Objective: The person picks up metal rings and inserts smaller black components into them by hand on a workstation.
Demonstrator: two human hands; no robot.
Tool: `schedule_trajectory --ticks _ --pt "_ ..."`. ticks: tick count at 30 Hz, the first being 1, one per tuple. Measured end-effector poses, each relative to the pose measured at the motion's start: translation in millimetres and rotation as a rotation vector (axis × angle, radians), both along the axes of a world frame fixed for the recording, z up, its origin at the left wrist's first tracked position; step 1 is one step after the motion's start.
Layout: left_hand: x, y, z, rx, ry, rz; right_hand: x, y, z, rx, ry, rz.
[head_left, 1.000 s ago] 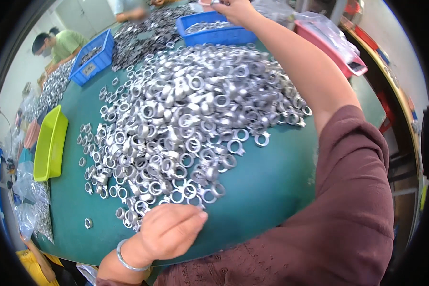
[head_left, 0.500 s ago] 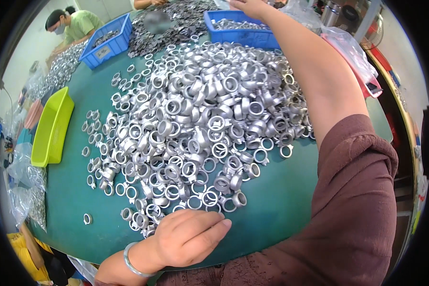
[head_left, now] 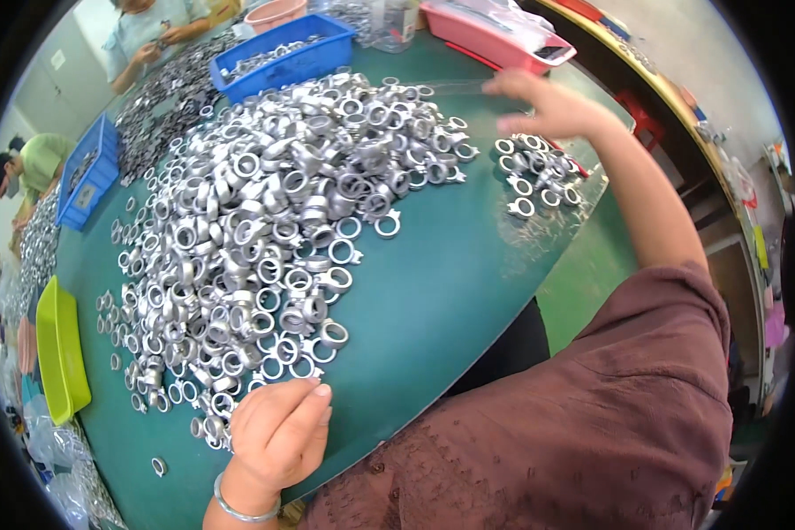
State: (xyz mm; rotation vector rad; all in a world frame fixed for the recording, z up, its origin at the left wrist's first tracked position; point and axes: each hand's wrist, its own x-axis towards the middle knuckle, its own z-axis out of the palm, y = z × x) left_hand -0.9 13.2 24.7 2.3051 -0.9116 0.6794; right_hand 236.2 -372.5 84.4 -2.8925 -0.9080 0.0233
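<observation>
A big heap of silver metal rings with small lugs [head_left: 265, 203] covers the green table [head_left: 415, 274]. At the heap's near edge my left hand [head_left: 278, 433], with a bangle at the wrist, is closed, thumb pressed to the fingers; anything inside them is hidden. My right hand [head_left: 552, 106] reaches out over the table's right side, slightly blurred, fingers apart and nothing visible in them. Just below it lies a small group of the same rings [head_left: 539, 172], with shiny clear plastic [head_left: 530, 234] around them.
Behind the heap stands a blue bin [head_left: 287, 62] of metal parts; another blue bin [head_left: 88, 172] is farther left. A pink tray [head_left: 495, 40] sits at the back right, a lime-green tray [head_left: 60, 353] at the left edge. Two people [head_left: 150, 40] work across the table.
The view has swung right, bringing the small ring group into sight. My right hand has come from the blue bin's area to above that group. My left hand remains closed near the heap.
</observation>
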Motion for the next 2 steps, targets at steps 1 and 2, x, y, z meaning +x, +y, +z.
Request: schedule_trajectory --ticks 1,2 --pt "0.1 -0.8 0.4 0.000 -0.003 -0.014 -21.7 -9.9 -7.7 -0.070 -0.045 -0.064" --pt "0.2 -1.5 0.2 0.003 0.001 -0.012 -25.6 -15.0 -6.5 -0.070 -0.047 -0.075"
